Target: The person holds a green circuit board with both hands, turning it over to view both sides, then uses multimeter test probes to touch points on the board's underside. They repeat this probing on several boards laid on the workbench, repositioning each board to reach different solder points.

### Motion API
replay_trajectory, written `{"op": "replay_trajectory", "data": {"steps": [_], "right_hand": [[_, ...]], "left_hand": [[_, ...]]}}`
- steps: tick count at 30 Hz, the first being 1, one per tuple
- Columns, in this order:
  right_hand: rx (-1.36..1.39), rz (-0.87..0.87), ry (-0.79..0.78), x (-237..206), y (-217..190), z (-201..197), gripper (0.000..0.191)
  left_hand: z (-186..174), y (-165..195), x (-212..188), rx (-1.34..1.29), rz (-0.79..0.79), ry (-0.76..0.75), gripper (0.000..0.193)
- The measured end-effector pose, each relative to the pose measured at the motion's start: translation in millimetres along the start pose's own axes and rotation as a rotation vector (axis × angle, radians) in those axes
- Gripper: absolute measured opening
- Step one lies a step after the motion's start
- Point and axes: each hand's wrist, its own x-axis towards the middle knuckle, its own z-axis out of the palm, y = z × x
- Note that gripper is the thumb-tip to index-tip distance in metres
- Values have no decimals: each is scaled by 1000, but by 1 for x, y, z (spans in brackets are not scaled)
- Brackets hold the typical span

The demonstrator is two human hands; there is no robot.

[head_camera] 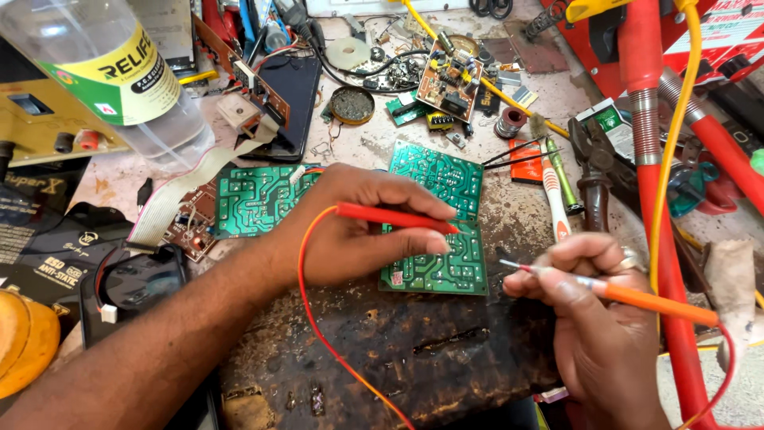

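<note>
You've got 2 probes going, one per hand. Your left hand (358, 231) is clenched round the red probe (395, 216), lying nearly flat, tip pointing right and down onto the green circuit board (439, 219) at centre bench. Its red lead (318, 318) loops down twd the bottom edge. Your right hand (593, 318) grips the orange probe (613, 291) pen-style, metal tip aimed left, just off the board's right edge; can't tell if it touches.

Green boards, solder side up: 2 — the one under your left hand, and a second green board (255, 201) just to its left, w/ a grey ribbon cable (179, 191) running off it. A brown component board (450, 80) sits further back, parts side up.

Around: clear plastic bottle (111, 76) top left, near the lens. Round solder-paste tin (352, 104) behind the boards. Pliers (593, 171), a toothbrush (555, 191) and a green screwdriver (563, 179) lie right of the board, close to yr right hand. Red pipe (660, 223) and yellow cable (676, 135) run down the right side, crossing in front of the tools there. Dark scorched work mat (398, 350) under both hands.
</note>
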Motion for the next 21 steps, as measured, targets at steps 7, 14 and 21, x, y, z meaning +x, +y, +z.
{"op": "replay_trajectory", "data": {"steps": [7, 14, 21], "right_hand": [[-117, 202, -14, 11, -9, -2, 23], [-172, 147, -111, 17, -8, 5, 15], [-286, 139, -129, 17, -6, 11, 14]], "left_hand": [[10, 5, -2, 12, -26, -33, 27], [-1, 9, -2, -7, -30, 140, 17], [4, 10, -4, 26, 14, 119, 16]]}}
